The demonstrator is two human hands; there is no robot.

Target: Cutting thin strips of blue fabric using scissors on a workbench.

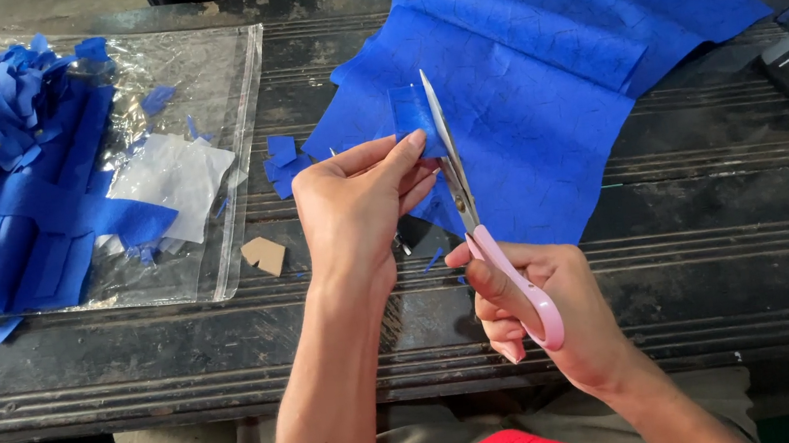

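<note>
Above the bench's [714, 244] near edge, left hand [354, 211] pinches a blue scrap [412, 111]; right hand [533, 310] grips pink-handled scissors [473, 213] alongside it.

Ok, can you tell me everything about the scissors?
The pink-handled metal scissors have long, slim silver blades and smooth loop handles that look like plastic. The right hand holds them with its fingers through the loops, blades pointing away from the person, nearly shut, against a small blue fabric piece pinched by the left hand. They are held above the dark wooden table.
</note>
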